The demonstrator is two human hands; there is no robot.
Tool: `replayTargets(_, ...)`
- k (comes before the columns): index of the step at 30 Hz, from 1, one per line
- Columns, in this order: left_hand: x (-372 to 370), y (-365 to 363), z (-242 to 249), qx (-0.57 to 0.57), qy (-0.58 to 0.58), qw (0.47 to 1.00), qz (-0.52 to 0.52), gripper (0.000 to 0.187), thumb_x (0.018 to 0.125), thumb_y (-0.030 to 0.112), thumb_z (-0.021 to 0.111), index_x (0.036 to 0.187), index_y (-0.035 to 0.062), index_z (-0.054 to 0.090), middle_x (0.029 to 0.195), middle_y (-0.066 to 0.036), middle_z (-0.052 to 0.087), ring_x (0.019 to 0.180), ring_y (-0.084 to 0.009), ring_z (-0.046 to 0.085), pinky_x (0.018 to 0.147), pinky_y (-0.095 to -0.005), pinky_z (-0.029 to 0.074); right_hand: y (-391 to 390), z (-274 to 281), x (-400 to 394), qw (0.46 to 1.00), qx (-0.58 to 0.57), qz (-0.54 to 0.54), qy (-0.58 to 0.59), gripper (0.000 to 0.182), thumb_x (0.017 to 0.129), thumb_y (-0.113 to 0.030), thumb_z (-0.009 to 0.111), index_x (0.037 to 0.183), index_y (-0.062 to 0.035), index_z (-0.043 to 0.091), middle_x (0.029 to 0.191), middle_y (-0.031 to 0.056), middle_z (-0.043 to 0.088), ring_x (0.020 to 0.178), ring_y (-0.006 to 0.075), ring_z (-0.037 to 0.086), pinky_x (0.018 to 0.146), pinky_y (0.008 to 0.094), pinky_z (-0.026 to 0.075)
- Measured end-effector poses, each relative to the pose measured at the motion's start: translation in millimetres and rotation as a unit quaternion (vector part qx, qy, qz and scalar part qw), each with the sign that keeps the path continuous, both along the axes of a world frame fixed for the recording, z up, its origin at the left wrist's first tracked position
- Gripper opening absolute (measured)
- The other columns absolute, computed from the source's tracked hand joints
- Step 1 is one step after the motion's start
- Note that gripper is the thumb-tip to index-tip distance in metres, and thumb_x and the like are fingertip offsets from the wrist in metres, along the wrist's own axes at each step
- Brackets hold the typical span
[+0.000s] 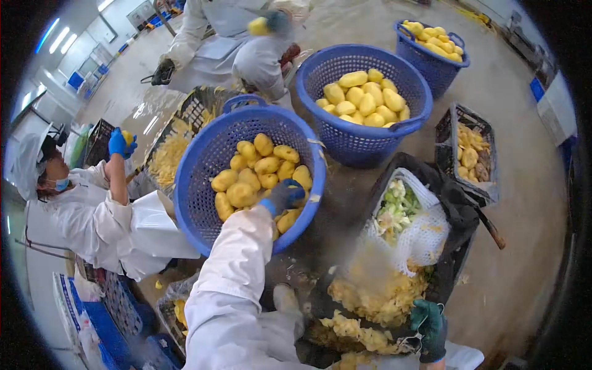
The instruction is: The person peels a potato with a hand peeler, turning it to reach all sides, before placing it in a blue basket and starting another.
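Note:
My left hand (285,196), in a dark blue glove, reaches into a blue perforated basket (196,148) of yellow potatoes (242,193). Its fingers are curled over a potato at the right side of the pile; their tips are partly hidden. At the lower right, my right hand (429,328) wears a dark green glove and is closed around a thin, metal-looking tool (409,340), too small to make out fully. Beside and below it lies a heap of wet yellow peelings (376,290), part of it blurred.
A second blue basket (320,132) of peeled potatoes stands ahead, with another basket (431,65) behind. A white mesh bag (425,237) of green scraps and a black crate (445,132) are to the right. Two co-workers sit left (92,222) and ahead (216,58), each holding a potato.

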State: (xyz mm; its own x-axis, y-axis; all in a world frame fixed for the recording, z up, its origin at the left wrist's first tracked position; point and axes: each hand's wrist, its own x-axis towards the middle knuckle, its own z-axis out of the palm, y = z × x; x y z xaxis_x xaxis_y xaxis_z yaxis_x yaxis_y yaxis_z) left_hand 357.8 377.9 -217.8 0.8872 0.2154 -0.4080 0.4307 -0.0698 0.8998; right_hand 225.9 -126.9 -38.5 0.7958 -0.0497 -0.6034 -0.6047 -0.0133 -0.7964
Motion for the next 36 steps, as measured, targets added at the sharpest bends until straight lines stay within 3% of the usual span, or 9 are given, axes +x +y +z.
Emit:
replayTargets(5, -37.7, -29.7, 145.3, -0.398, -0.123, 0.897, 0.149, 0.034, 0.087, 0.026, 0.059, 0.114, 0.0046, 0.055, 0.106, -0.012, 0.060, 0.099, -0.0240, 0.057, 0.082, -0.0373, 0.050, -7.3, 8.0, -14.7, 0.997, 0.051, 0.024, -0.043, 0.036, 0.093, -0.034, 0.051, 0.096, -0.0017, 0.066, 0.069, 0.0042, 0.059, 0.056, 0.0122, 0.055, 0.052, 0.0253, 0.045)
replayTargets(13, -136.4, -165.6, 279.4, -0.630, -0.125, 0.765, 0.044, 0.042, 0.092, 0.028, 0.052, 0.126, 0.0034, 0.049, 0.121, -0.012, 0.056, 0.111, -0.0264, 0.055, 0.098, -0.0407, 0.045, -12.2, 22.0, -38.7, 0.976, 0.148, 0.008, -0.157, 0.038, 0.098, -0.034, 0.044, 0.096, -0.0009, 0.062, 0.078, 0.0031, 0.060, 0.069, 0.0089, 0.055, 0.063, 0.0231, 0.045)
replayTargets(18, -214.9, -263.4, 256.8, -0.702, -0.032, 0.711, 0.006, 0.048, 0.091, 0.027, 0.051, 0.132, 0.0022, 0.044, 0.125, -0.017, 0.053, 0.113, -0.0298, 0.053, 0.096, -0.0450, 0.044, 15.5, 64.0, -52.3, 0.901, 0.326, -0.084, -0.275, 0.025, 0.095, -0.023, 0.050, 0.099, 0.0001, 0.059, 0.084, 0.0038, 0.058, 0.072, 0.0111, 0.053, 0.066, 0.0256, 0.045)
replayTargets(24, -284.8, -341.0, 250.6, -0.738, 0.023, 0.674, 0.029, 0.036, 0.091, 0.029, 0.050, 0.121, 0.0088, 0.053, 0.112, -0.011, 0.059, 0.099, -0.0261, 0.060, 0.081, -0.0405, 0.053, 33.4, 99.9, -100.0, 0.858, 0.011, 0.110, -0.501, 0.022, 0.086, -0.011, 0.055, 0.105, -0.0031, 0.061, 0.094, 0.0080, 0.063, 0.082, 0.0152, 0.061, 0.075, 0.0290, 0.049)
replayTargets(26, -300.7, -348.3, 243.0, -0.633, -0.068, 0.771, -0.008, 0.033, 0.090, 0.014, 0.052, 0.123, 0.0135, 0.050, 0.113, -0.008, 0.058, 0.094, -0.0216, 0.061, 0.073, -0.0360, 0.056, 31.8, 89.0, -108.4, 0.851, -0.006, 0.160, -0.499, 0.020, 0.087, -0.013, 0.056, 0.103, -0.0023, 0.062, 0.090, 0.0067, 0.062, 0.078, 0.0139, 0.062, 0.072, 0.0272, 0.049)
replayTargets(28, -306.7, -345.5, 236.4, -0.671, -0.015, 0.741, 0.013, 0.037, 0.089, 0.005, 0.052, 0.125, 0.0150, 0.048, 0.115, -0.007, 0.056, 0.093, -0.0196, 0.061, 0.072, -0.0352, 0.056, 26.4, 78.3, -115.4, 0.825, -0.065, 0.195, -0.526, 0.020, 0.089, -0.016, 0.056, 0.101, -0.0005, 0.061, 0.089, 0.0060, 0.062, 0.077, 0.0132, 0.062, 0.071, 0.0264, 0.049)
replayTargets(31, -321.4, -349.6, 212.0, -0.236, -0.279, 0.927, -0.089, 0.043, 0.081, -0.004, 0.059, 0.121, 0.0075, 0.047, 0.111, -0.008, 0.058, 0.094, -0.0193, 0.061, 0.078, -0.0315, 0.054, 32.0, 76.0, -139.7, 0.891, 0.092, 0.166, -0.412, 0.019, 0.091, -0.016, 0.055, 0.099, -0.0001, 0.062, 0.089, 0.0065, 0.063, 0.076, 0.0135, 0.062, 0.070, 0.0271, 0.050)
replayTargets(32, -323.5, -350.6, 206.2, -0.053, -0.365, 0.922, -0.115, 0.043, 0.080, -0.004, 0.060, 0.119, 0.0059, 0.048, 0.110, -0.009, 0.059, 0.095, -0.0198, 0.061, 0.079, -0.0304, 0.053, 34.8, 77.6, -145.1, 0.913, 0.197, 0.140, -0.329, 0.019, 0.091, -0.015, 0.054, 0.098, -0.0003, 0.062, 0.089, 0.0066, 0.063, 0.075, 0.0136, 0.062, 0.069, 0.0274, 0.050)
replayTargets(36, -337.4, -353.3, 235.9, -0.008, -0.318, 0.937, -0.147, 0.040, 0.079, -0.004, 0.063, 0.116, 0.0021, 0.049, 0.109, -0.013, 0.059, 0.099, -0.0216, 0.060, 0.083, -0.0296, 0.051, 13.3, 50.5, -125.5, 0.857, 0.050, 0.100, -0.502, 0.013, 0.087, -0.007, 0.053, 0.094, -0.0023, 0.063, 0.082, 0.0063, 0.061, 0.073, 0.0162, 0.062, 0.068, 0.0276, 0.050)
